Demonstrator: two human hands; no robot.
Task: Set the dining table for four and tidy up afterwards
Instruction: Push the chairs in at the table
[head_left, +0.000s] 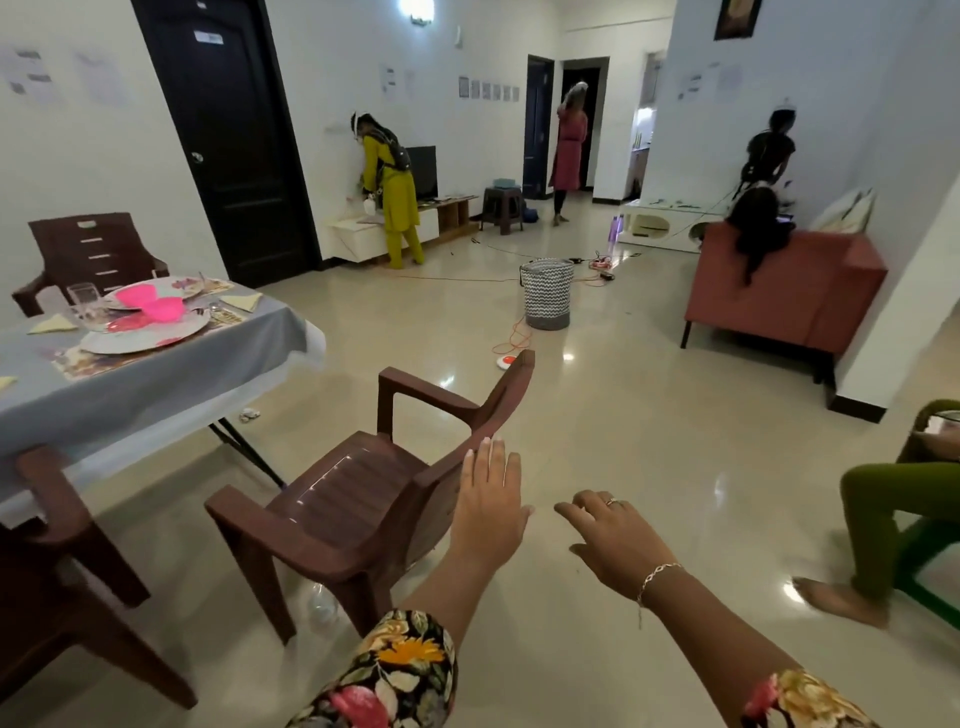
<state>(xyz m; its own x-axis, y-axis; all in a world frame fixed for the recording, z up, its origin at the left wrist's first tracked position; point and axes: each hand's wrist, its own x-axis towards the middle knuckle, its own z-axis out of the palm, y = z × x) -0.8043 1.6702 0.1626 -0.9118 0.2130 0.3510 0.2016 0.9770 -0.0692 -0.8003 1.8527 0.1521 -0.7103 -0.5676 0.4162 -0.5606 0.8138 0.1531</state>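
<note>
The dining table (156, 374) with a grey cloth stands at the left. On it lie stacked plates (140, 335), pink bowls (156, 304), a drinking glass (83, 301), folded napkins (241, 301) and a patterned placemat (93, 361). A brown plastic chair (358, 499) stands pulled away from the table, in front of me. My left hand (488, 506) hovers with straight fingers just behind the chair's backrest. My right hand (615, 545), wearing a ring and bracelet, is stretched out flat to the right of it. Neither hand holds anything.
Another brown chair (88, 254) stands behind the table and a third (57, 561) at its near left corner. A zigzag basket (546, 293), orange cables (511, 338) and a floor switch lie mid-room. A red sofa (779, 291) and a seated person's legs (883, 525) are at the right. Several people stand farther back.
</note>
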